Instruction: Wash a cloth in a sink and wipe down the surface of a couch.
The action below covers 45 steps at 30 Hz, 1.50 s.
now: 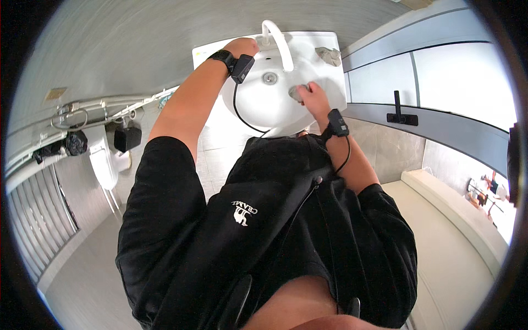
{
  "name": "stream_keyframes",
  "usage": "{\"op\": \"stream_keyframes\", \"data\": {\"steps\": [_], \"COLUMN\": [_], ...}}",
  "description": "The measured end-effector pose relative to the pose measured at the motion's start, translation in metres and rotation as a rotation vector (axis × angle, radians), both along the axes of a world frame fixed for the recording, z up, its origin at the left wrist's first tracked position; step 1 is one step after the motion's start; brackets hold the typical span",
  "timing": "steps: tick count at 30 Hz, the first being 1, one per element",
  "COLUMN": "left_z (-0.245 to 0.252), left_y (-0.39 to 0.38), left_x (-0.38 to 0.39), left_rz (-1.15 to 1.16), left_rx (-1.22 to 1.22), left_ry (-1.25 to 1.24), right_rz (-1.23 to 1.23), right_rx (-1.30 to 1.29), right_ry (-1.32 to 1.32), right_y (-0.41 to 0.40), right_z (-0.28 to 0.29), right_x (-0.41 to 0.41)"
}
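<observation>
Before me is a white washbasin (247, 108) with a round metal drain (270, 78) in its bowl. My right hand (315, 98) grips a small grey cloth or sponge (295, 94) against the bowl's right inner side. At the back left rim, my left hand (244, 46) is beside the base of a white curved faucet (284, 48). Its fingers are mostly hidden, so I cannot tell whether it grips anything. Another crumpled grey cloth (328, 56) lies on the basin's back right corner.
Black wrist devices with cables (242, 69) are strapped to both my wrists. To the right stands a framed window or door panel (447, 74) with a black handle (402, 119). Wall pipes (119, 111), a black bin (127, 138) and a white toilet (103, 167) are on the left.
</observation>
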<state>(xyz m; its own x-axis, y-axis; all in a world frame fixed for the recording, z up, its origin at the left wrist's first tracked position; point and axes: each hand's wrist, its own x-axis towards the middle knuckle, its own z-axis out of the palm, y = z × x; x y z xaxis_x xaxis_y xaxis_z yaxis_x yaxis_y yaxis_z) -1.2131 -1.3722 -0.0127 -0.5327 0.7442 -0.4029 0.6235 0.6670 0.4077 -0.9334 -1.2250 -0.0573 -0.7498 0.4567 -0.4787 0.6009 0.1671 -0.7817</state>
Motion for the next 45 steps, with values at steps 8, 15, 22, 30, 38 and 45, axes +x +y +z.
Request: {"op": "stream_keyframes", "data": {"steps": [8, 15, 22, 30, 38, 45], "left_z": [0.023, -0.093, 0.042, -0.030, 0.035, -0.008], "left_y": [-0.019, -0.093, -0.046, -0.073, -0.034, -0.029], "left_x": [0.079, 0.134, 0.211, 0.254, 0.227, 0.235], "left_rz": [0.464, -0.003, 1.036, 1.297, 1.145, 1.013], "left_rx": [0.264, -0.269, 0.854, 0.277, 0.941, 0.443], "left_ry": [-0.717, 0.052, -1.335, -0.816, -1.128, -1.469], "right_rz": [-0.136, 0.537, 0.260, 0.624, 0.242, 0.232], "right_rx": [-1.243, 0.132, -0.969, -0.092, -1.215, -0.307], "right_ry": [0.467, -0.135, 0.257, -0.146, 0.409, 0.028], "right_y": [0.043, 0.047, 0.074, 0.061, 0.068, 0.041], "right_z": [0.052, -0.048, 0.067, -0.028, 0.028, -0.017], "right_x": [-0.013, -0.018, -0.022, 0.000, 0.001, 0.050]}}
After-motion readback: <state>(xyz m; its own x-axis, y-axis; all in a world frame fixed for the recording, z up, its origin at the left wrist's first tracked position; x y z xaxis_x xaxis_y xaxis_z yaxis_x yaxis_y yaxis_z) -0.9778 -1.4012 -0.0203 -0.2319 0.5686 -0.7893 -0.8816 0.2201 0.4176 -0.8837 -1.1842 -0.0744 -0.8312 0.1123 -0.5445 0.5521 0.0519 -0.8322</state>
